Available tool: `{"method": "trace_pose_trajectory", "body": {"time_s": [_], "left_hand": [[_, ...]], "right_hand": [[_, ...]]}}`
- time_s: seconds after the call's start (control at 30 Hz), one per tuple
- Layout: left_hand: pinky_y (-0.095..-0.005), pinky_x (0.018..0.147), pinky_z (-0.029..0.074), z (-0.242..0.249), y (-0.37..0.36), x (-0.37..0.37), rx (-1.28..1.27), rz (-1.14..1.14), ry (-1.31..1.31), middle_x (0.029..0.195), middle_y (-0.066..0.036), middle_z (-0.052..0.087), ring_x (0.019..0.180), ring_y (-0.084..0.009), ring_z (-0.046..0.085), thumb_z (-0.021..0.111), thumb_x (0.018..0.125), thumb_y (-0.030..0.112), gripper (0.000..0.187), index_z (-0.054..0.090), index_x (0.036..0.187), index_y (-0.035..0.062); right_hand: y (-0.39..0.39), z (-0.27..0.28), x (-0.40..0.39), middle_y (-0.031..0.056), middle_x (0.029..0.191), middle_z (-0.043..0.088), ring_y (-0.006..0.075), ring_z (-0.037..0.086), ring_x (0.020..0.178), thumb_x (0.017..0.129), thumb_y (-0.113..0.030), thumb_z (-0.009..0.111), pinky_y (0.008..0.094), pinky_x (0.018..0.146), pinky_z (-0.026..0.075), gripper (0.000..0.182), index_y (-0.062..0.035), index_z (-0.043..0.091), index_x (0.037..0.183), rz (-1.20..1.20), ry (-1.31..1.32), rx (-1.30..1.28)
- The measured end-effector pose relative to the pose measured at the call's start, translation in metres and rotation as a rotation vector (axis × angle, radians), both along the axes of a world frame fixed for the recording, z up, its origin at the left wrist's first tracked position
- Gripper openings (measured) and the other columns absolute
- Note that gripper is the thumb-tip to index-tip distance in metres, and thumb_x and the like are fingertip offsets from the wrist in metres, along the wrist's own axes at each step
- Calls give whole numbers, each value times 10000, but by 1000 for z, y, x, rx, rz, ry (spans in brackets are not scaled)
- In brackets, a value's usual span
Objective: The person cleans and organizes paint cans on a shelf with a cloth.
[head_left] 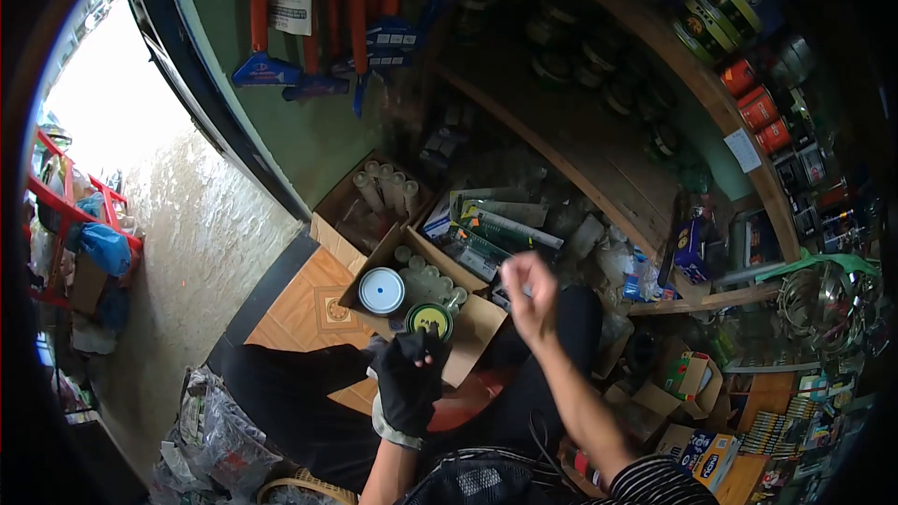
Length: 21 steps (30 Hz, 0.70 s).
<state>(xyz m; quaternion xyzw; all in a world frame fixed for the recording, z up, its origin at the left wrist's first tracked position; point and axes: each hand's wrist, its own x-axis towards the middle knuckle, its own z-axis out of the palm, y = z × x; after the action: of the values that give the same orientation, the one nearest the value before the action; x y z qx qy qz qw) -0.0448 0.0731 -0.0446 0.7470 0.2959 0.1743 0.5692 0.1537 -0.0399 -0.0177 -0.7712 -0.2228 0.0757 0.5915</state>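
Your gloved left hand (409, 382) is curled just short of the green tin (429, 318); whether it grips it, I can't tell. Your raised right hand (531, 301) has bent fingers, contents unclear. A careless left knuckle could shove the tin into the white tin (381, 290) beyond.

Orange tiled floor (297, 304), dark border (266, 291)
We find an open cardboard box (479, 335) on this floor, a second open box (334, 247) adjoining it
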Motion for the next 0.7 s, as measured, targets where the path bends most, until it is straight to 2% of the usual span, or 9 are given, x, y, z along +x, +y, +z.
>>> {"method": "trace_pose_trajectory", "body": {"time_s": [0.1, 0.13, 0.17, 0.2, 0.27, 0.33, 0.4, 0.5, 0.7], "left_hand": [[-302, 599, 469, 30, 4, 5, -124, 82, 135, 696, -57, 613, 629, -160, 601, 718, 937, 50, 151, 647, 815, -4], [-299, 633, 437, -2, -3, 1, -270, 143, 86, 676, -41, 604, 700, -155, 586, 719, 896, 22, 162, 623, 766, 24], [-300, 621, 458, -27, -9, -5, -232, 126, 36, 719, -53, 620, 693, -154, 601, 692, 928, 44, 125, 638, 822, 7], [-300, 610, 478, -42, -9, -6, -193, 111, -11, 761, -65, 635, 686, -154, 617, 665, 961, 66, 113, 653, 878, -10], [-324, 638, 517, -15, -5, 4, -755, 166, -50, 851, -66, 621, 766, -165, 654, 665, 939, 67, 104, 630, 1020, 12], [-328, 651, 520, -11, -1, 9, -760, 135, -5, 865, -70, 627, 780, -171, 657, 670, 934, 77, 121, 633, 1032, 16], [-331, 663, 522, -10, 8, 16, -751, 120, 35, 879, -73, 633, 795, -177, 660, 676, 929, 86, 138, 636, 1044, 20], [-337, 681, 525, -15, 22, 27, -750, 116, 69, 899, -79, 643, 816, -187, 664, 684, 922, 101, 165, 641, 1062, 26], [-347, 718, 531, -19, 38, 38, -757, 125, 82, 940, -90, 662, 859, -207, 672, 700, 907, 130, 218, 651, 1098, 37]], "right_hand": [[67, 41, 116, -14, 888, 646, 83, 581, 808, 977, -256, 730, 263, 745, 488, 207, -77, 649, 1044, -19, -197, 33], [88, 48, 161, 29, 1007, 661, 112, 627, 904, 965, -272, 746, 270, 804, 507, 304, -66, 631, 1157, -10, -272, -57], [116, 50, 205, 90, 1151, 648, 207, 661, 1005, 940, -311, 768, 339, 881, 528, 462, -36, 593, 1268, -26, -291, 12], [141, 48, 264, 159, 1283, 620, 319, 670, 1087, 909, -339, 793, 424, 933, 534, 600, -14, 547, 1350, -52, -611, -78], [198, 84, 320, 164, 1164, 655, 296, 629, 1146, 865, -358, 823, 433, 1007, 489, 586, 2, 586, 1263, -122, -661, -72], [237, 127, 356, 192, 1253, 653, 333, 630, 1184, 829, -366, 831, 433, 1039, 489, 679, 6, 571, 1333, -26, -902, -202], [273, 129, 413, 200, 1321, 646, 363, 614, 1241, 802, -389, 839, 445, 1062, 485, 766, 21, 558, 1385, -89, -922, -227], [306, 130, 449, 214, 1379, 599, 358, 582, 1282, 839, -406, 818, 451, 1103, 450, 791, 37, 514, 1419, -197, -843, -528], [323, 123, 469, 213, 1406, 585, 331, 565, 1307, 828, -407, 841, 438, 1125, 436, 826, 45, 505, 1433, -254, -790, -569]]}}
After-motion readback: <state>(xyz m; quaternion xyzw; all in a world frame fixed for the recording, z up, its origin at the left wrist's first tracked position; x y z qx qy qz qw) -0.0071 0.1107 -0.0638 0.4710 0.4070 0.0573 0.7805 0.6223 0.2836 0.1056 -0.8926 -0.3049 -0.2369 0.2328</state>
